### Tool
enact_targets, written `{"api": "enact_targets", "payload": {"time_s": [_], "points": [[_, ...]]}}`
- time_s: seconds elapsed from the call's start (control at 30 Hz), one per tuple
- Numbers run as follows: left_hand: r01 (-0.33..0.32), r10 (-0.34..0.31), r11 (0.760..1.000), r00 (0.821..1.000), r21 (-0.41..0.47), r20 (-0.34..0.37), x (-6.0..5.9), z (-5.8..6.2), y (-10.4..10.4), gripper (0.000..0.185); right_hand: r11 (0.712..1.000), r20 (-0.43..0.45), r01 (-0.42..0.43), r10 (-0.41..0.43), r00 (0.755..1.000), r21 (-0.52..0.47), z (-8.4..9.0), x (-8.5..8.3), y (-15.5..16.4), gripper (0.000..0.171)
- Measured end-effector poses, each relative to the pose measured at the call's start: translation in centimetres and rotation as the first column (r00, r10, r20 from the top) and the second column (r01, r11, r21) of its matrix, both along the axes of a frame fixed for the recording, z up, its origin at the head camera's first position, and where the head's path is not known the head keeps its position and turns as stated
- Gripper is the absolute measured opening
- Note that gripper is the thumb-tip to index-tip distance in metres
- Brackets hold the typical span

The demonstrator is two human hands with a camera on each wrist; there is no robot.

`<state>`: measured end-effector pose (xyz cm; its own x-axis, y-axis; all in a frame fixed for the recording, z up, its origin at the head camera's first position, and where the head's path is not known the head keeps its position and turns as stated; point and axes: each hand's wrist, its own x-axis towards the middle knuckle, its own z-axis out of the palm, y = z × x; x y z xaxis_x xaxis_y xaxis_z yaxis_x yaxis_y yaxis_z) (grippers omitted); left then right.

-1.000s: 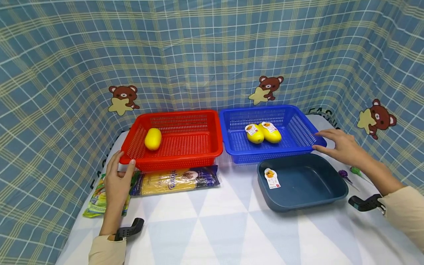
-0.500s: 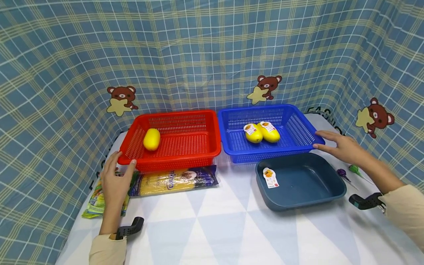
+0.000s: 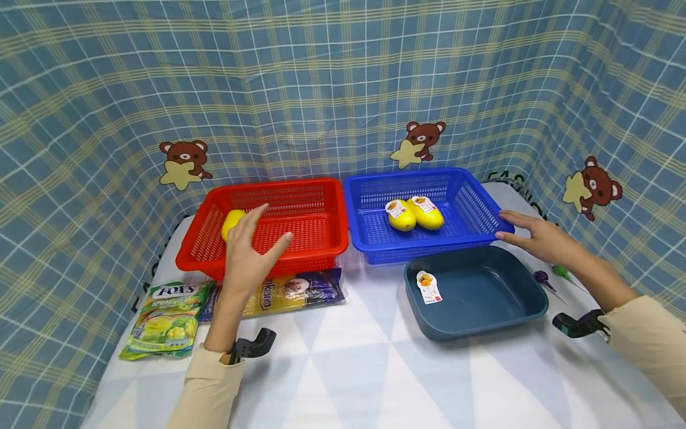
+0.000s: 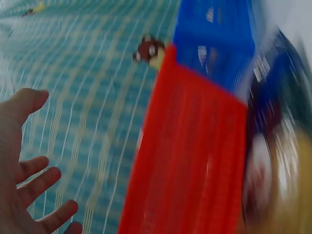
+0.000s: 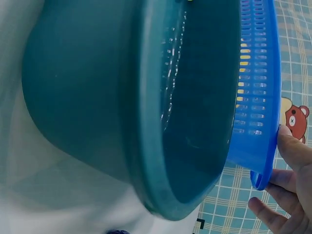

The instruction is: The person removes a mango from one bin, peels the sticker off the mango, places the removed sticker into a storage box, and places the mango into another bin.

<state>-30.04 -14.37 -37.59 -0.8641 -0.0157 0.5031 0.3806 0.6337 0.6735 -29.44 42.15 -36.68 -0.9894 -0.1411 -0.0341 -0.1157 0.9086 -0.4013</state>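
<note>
My left hand [image 3: 246,265] hovers over the front of the red basket [image 3: 342,229], thumb and fingers spread and holding nothing. Behind its fingers, a yellow oval fruit [image 3: 231,221] in that basket is partly hidden. In the left wrist view the fingers [image 4: 41,183] are apart from the blurred red basket. My right hand [image 3: 541,238] grips the front right corner of the blue basket [image 3: 375,245], its thumb [image 5: 290,144] on the rim and its fingers behind. Two yellow oval fruits [image 3: 415,214] with stickers lie together in the blue basket.
A dark teal tub [image 3: 482,298] with a sticker inside stands before the blue basket. In front of the red basket lie a Fox's candy bag [image 3: 166,319] and a long yellow-and-blue packet [image 3: 289,295]. Small purple [image 3: 541,277] and green [image 3: 563,273] stemmed things sit right.
My left hand has left the red basket's front left corner and moved right over its front, uncovering the candy bag. The right hand stays at the blue basket's corner; the view has shifted slightly.
</note>
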Motion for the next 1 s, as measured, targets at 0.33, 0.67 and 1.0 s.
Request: {"api": "enact_targets", "payload": {"time_s": [0.33, 0.67, 1.0], "points": [[0.212, -0.211, 0.977, 0.972, 0.002, 0.103, -3.7, 2.1, 7.7, 0.079, 1.0, -0.016, -0.006, 0.006, 1.0, -0.017, -0.2, 0.2, 0.0, 0.08], [0.324, -0.307, 0.944, 0.931, -0.061, 0.199, -7.9, 4.0, 13.8, 0.085, 1.0, -0.029, -0.016, 0.016, 0.999, -0.003, 0.1, -0.3, -0.2, 0.079], [0.419, -0.362, 0.899, 0.875, -0.127, 0.321, -12.2, 4.4, 18.5, 0.086, 1.0, -0.057, -0.021, 0.021, 0.998, 0.009, -0.1, 0.1, -0.2, 0.078]]}}
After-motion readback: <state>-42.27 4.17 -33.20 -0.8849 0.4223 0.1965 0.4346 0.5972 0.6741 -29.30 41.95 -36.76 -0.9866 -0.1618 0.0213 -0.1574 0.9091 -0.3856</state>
